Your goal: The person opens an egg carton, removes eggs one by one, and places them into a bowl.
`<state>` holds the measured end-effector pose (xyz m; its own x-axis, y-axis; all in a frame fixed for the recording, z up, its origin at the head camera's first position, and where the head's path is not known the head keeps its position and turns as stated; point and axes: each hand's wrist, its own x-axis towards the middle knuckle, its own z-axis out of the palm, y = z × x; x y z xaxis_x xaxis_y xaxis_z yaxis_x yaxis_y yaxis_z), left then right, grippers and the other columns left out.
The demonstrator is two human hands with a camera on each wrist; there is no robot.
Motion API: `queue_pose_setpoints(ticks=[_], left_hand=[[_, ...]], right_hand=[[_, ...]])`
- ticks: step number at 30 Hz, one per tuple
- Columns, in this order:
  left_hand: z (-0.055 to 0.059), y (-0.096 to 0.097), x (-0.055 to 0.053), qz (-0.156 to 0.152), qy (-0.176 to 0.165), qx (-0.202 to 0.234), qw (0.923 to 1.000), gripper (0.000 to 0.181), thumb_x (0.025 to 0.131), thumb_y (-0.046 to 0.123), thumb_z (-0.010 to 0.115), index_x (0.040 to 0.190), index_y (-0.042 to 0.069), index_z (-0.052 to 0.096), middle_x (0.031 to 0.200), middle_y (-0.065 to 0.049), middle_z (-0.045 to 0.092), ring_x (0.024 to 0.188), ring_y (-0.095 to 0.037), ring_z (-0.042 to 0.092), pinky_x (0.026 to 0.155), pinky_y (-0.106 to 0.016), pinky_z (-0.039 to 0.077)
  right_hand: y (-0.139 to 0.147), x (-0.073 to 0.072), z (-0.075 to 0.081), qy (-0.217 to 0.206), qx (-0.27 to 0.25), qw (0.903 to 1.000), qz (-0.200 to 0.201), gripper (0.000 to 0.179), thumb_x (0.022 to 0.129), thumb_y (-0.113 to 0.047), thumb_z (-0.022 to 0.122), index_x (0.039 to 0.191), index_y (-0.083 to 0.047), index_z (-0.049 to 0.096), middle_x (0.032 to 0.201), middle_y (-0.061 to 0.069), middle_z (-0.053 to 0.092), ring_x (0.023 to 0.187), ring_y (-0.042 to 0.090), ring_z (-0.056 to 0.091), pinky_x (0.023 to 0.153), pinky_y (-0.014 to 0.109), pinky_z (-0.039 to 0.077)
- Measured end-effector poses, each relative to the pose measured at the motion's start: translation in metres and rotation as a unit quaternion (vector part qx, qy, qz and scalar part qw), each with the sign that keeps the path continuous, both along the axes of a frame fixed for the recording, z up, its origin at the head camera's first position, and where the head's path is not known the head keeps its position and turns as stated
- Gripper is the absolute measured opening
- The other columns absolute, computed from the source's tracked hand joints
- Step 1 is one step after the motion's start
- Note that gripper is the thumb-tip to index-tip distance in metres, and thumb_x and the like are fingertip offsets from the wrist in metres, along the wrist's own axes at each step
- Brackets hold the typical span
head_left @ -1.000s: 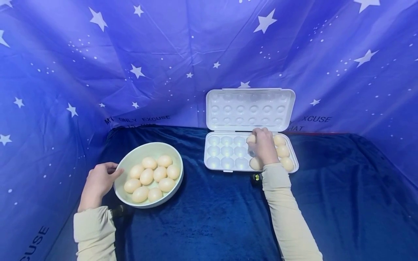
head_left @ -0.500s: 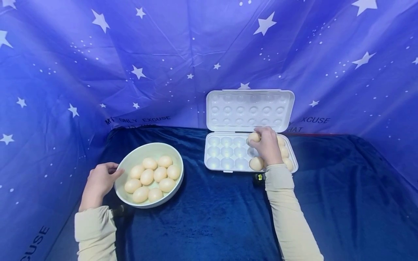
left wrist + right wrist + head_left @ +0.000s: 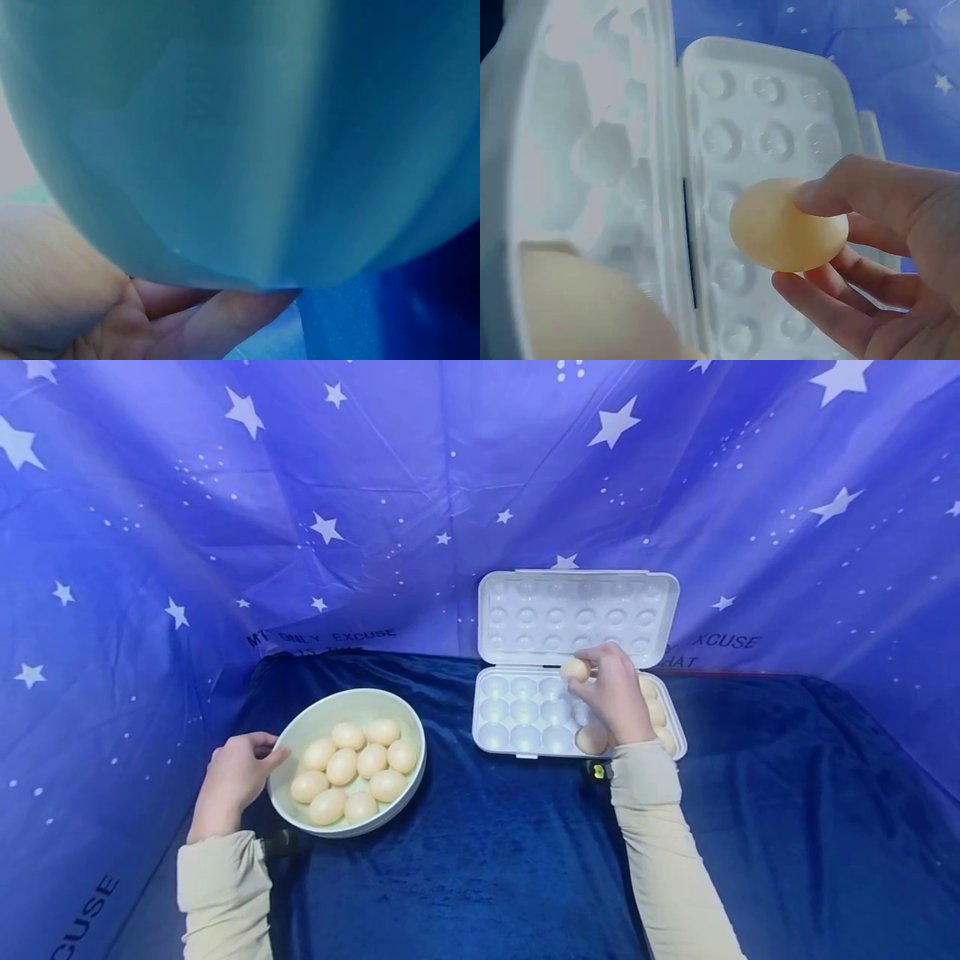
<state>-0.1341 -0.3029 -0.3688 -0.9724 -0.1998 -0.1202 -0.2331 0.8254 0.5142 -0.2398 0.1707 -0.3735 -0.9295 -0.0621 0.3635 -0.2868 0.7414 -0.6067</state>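
Note:
My right hand (image 3: 617, 692) pinches an egg (image 3: 789, 225) between thumb and fingers, held above the back row of the white plastic egg box (image 3: 497, 753). Its hinged lid (image 3: 577, 593) stands up behind. Another egg (image 3: 592, 739) sits in the front row, just below the hand. More eggs fill the right-end column, partly hidden by the hand. At the left, my left hand (image 3: 238, 777) grips the rim of a pale green bowl (image 3: 300, 731), thumb over the edge. Several eggs (image 3: 342, 768) lie loose in the bowl. The left wrist view shows mostly the bowl's outer wall.
Dark blue velvet cloth (image 3: 450, 877) covers the table, with the bowl at left and the egg box at back right. A blue star-printed curtain (image 3: 390, 485) hangs close behind the lid and along both sides.
My right hand has lifted the egg out of its back-row cup and raised it above the box. My left hand stays on the bowl rim. The camera view has shifted slightly.

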Motion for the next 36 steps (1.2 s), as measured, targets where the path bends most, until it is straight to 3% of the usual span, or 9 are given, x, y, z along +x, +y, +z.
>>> queue_pose_setpoints(ticks=[6,17,24,31,36], left_hand=[[0.001,0.001,0.001,0.001,-0.003,0.005,1.0000,0.041,0.099,0.021,0.059,0.120,-0.013,0.060,0.116,-0.033,0.064,0.100,-0.045,0.065,0.087,-0.057,0.051],[0.001,0.000,0.000,-0.002,-0.002,0.006,1.0000,0.042,0.099,0.023,0.059,0.121,-0.013,0.060,0.116,-0.033,0.065,0.100,-0.045,0.065,0.087,-0.057,0.052],[0.000,0.000,0.001,-0.003,0.001,0.005,1.0000,0.041,0.098,0.023,0.060,0.119,-0.013,0.061,0.115,-0.032,0.065,0.100,-0.044,0.065,0.085,-0.055,0.052],[-0.001,0.000,0.002,0.000,-0.003,0.009,1.0000,0.041,0.098,0.023,0.061,0.119,-0.012,0.062,0.117,-0.032,0.065,0.099,-0.043,0.066,0.084,-0.054,0.053],[-0.001,-0.001,0.000,0.002,-0.002,0.009,1.0000,0.041,0.098,0.023,0.061,0.119,-0.012,0.062,0.116,-0.032,0.065,0.098,-0.043,0.066,0.084,-0.054,0.053]], right_hand=[[0.002,0.001,0.000,-0.023,0.021,0.9995,0.013,0.038,0.079,0.000,0.070,0.115,0.009,0.067,0.109,0.026,0.061,0.099,0.040,0.061,0.088,0.050,0.051],[0.001,-0.008,-0.024,-0.079,0.070,0.9937,0.037,0.034,0.081,0.000,0.062,0.114,0.009,0.066,0.103,0.025,0.058,0.094,0.038,0.062,0.081,0.048,0.052],[-0.004,-0.017,-0.034,-0.072,0.084,0.9914,0.069,0.036,0.087,-0.004,0.069,0.121,0.008,0.063,0.103,0.025,0.062,0.095,0.037,0.059,0.085,0.050,0.049],[-0.009,-0.021,-0.044,-0.089,0.106,0.9877,0.072,0.044,0.090,-0.005,0.068,0.131,0.006,0.059,0.125,0.028,0.061,0.118,0.043,0.054,0.103,0.054,0.042],[-0.011,-0.018,-0.039,-0.061,0.079,0.9932,0.059,0.043,0.087,-0.008,0.071,0.127,0.004,0.062,0.120,0.025,0.063,0.109,0.040,0.059,0.095,0.052,0.046]])
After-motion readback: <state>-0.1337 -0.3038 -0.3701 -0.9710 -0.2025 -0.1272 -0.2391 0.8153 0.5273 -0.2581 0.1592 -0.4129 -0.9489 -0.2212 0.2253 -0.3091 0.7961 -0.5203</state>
